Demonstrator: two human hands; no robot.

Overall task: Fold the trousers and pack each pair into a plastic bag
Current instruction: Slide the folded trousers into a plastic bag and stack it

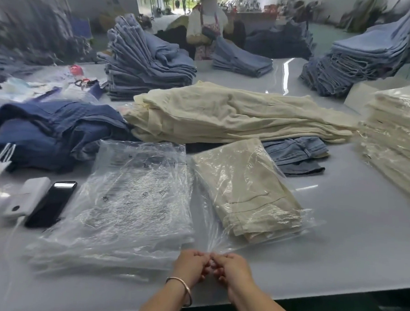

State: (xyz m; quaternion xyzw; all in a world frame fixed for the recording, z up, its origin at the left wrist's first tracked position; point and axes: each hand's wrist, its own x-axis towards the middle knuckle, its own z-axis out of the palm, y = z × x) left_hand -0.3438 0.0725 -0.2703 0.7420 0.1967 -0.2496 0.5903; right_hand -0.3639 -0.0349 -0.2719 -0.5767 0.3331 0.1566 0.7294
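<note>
Grey table [337, 245]: hands [213, 266] pinch bag [209, 241] mouth.

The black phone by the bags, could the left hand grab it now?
Probably not right away. The left hand is busy pinching the plastic bag together with the right hand. Nothing lies in front of the black phone, so it could once it lets go.

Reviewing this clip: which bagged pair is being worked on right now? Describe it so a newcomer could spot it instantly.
Start at the loose cream trousers pile mid-table. Just nearer lies a folded cream pair in a clear bag, right of the empty bags stack. Unlike the finished stack far right, its open end is pinched by the left hand and right hand.
</note>
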